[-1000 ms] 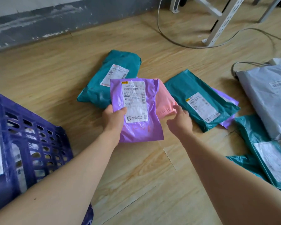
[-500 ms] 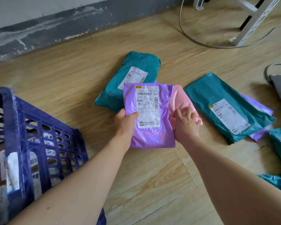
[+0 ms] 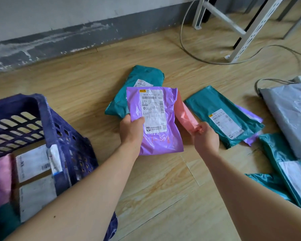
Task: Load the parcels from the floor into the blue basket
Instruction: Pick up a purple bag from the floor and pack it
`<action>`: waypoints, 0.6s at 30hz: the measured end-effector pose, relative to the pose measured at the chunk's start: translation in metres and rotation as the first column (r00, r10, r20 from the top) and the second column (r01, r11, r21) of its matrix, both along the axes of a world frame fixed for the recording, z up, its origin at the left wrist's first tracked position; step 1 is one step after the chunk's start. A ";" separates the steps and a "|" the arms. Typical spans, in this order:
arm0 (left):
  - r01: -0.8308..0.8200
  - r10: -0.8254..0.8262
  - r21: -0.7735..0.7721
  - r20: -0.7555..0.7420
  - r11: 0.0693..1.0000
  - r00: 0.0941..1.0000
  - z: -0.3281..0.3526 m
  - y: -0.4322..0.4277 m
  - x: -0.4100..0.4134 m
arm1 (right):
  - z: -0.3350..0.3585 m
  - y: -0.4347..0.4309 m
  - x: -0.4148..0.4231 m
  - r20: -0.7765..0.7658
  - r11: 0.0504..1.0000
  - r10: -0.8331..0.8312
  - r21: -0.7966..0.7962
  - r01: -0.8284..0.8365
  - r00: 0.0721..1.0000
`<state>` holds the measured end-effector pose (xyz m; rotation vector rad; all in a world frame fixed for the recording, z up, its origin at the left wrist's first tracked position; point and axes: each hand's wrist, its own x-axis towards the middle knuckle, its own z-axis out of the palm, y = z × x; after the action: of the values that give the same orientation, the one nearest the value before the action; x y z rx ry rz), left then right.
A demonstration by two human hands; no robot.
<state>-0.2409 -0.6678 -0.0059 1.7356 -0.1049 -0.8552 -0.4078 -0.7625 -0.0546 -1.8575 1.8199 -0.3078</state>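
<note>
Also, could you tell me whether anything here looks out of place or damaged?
Nothing looks damaged or spilled. One oddity: a purple parcel lies mostly hidden under the teal parcel beside the right hand, only its edge showing, so it could be missed.

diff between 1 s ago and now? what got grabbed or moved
The right hand, only reaching for it a second ago, now pinches the pink parcel and has raised its near end. The left hand holds the purple parcel as before. The teal parcels on the floor and the blue basket have not moved.
</note>
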 end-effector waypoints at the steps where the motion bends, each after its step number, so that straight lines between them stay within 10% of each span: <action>1: 0.004 -0.004 -0.013 0.008 1.000 1.000 0.008 0.005 -0.001 | 0.009 0.001 -0.001 0.028 0.999 -0.035 -0.003 0.035 0.999; 18: -0.046 0.068 -0.150 0.148 0.988 0.987 0.154 0.154 0.010 | 0.195 0.114 0.028 0.352 0.968 -0.097 -0.182 0.170 0.931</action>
<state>-0.2313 -0.5142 0.1486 1.6563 -0.2135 -0.6560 -0.3802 -0.6481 0.1399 -1.6853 1.7248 -0.8481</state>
